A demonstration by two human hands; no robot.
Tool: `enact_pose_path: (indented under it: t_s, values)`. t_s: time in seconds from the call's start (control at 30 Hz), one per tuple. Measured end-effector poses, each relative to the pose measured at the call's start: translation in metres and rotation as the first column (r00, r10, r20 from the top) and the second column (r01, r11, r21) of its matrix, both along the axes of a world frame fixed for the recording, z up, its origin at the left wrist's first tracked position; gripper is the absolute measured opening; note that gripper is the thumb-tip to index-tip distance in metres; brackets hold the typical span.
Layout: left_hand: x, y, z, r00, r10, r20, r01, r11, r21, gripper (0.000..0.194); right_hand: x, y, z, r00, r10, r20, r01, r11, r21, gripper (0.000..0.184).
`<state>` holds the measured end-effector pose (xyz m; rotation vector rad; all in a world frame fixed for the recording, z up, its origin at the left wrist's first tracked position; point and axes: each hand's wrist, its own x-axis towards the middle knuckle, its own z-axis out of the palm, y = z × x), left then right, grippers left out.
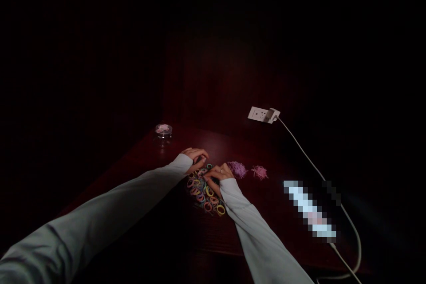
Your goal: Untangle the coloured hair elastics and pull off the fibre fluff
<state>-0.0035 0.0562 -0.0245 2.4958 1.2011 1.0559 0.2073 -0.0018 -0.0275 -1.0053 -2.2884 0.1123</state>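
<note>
On a dark red table (213, 140), a pile of coloured hair ties (201, 191) is lying beneath a person's left hand (195, 156), at its far edge, and right hand (222, 173), at its right, apparently picking through it. Fingers are bending inward; whether they are gripping a tie, I cannot tell. Purple strands (238, 169) are lying right of the pile. Continuing seemingly calls for separating tangled ties.

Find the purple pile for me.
In the head view, the purple pile lies right of centre, between the right hand and the pink pile.
</note>
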Motion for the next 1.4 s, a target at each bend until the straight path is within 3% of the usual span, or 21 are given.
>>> enact_pose_path:
  t_s: [0.17,0.37,0.57,0.77,1.03,1.2,1.4]
  values:
    - [0.0,-0.001,0.0,0.997,0.007,-0.073,-0.008,1.0,-0.01,0.023,-0.002,0.001,0.009,1.0,-0.007,0.012,0.007,1.0,-0.002,0.017]
    - [-0.004,-0.01,0.01,0.993,-0.031,-0.114,0.029,0.999,-0.014,0.024,-0.002,0.003,0.019,0.989,0.054,0.136,-0.061,0.997,0.05,0.017]
    - [0.0,-0.005,0.008,0.987,-0.023,-0.159,0.025,1.0,0.007,0.028,-0.005,0.007,0.025,0.983,0.121,0.136,-0.12,0.993,-0.018,0.014]
    - [0.0,-0.002,0.008,0.985,-0.031,-0.17,0.03,1.0,-0.008,0.029,-0.003,0.019,0.018,0.987,0.159,0.01,-0.158,0.983,-0.09,0.006]
    - [-0.001,-0.008,0.015,0.996,-0.045,-0.08,0.039,0.996,-0.079,0.032,0.0,0.022,0.016,0.97,0.092,-0.224,-0.126,0.982,-0.142,0.007]
    - [-0.002,-0.01,0.015,0.992,-0.115,-0.049,0.116,0.993,0.007,0.032,0.002,0.021,0.018,0.965,0.067,-0.252,-0.115,0.977,-0.179,0.007]
    - [-0.001,-0.018,0.012,0.96,-0.16,-0.228,0.186,0.978,0.096,0.027,0.006,0.02,0.018,0.96,0.041,-0.275,-0.102,0.973,-0.209,0.008]
